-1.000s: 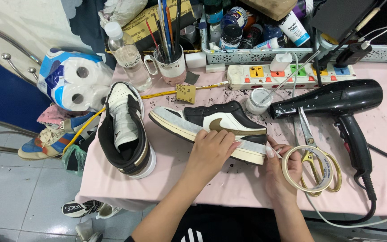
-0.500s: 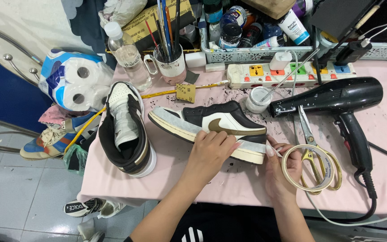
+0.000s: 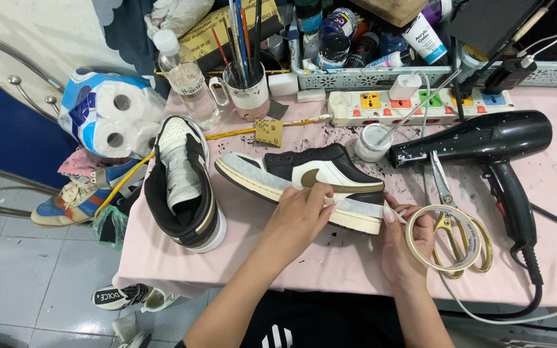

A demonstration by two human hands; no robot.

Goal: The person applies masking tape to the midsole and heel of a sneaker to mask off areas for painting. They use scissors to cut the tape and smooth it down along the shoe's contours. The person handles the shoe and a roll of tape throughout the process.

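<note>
A black, white and brown low sneaker [image 3: 311,174] lies on its side on the pink-covered table [image 3: 278,258], its sole toward me. My left hand [image 3: 299,216] presses on the shoe's side near the heel, fingers pinching a strip of pale tape against the sole edge. My right hand [image 3: 407,238] holds a roll of masking tape [image 3: 445,237] just right of the heel, with the tape stretched toward the shoe. A second matching sneaker [image 3: 185,183] stands upright to the left.
A black hair dryer [image 3: 485,145] and gold-handled scissors [image 3: 449,216] lie at right. A power strip [image 3: 414,103], small white jar [image 3: 372,142], mug of brushes [image 3: 247,93], water bottle [image 3: 188,80], paint tray and toilet-roll pack [image 3: 111,113] crowd the back. More shoes lie on the floor at left.
Both hands stay at the sneaker's heel; my left fingers have shifted slightly along the sole edge. Nothing else on the table has moved.
</note>
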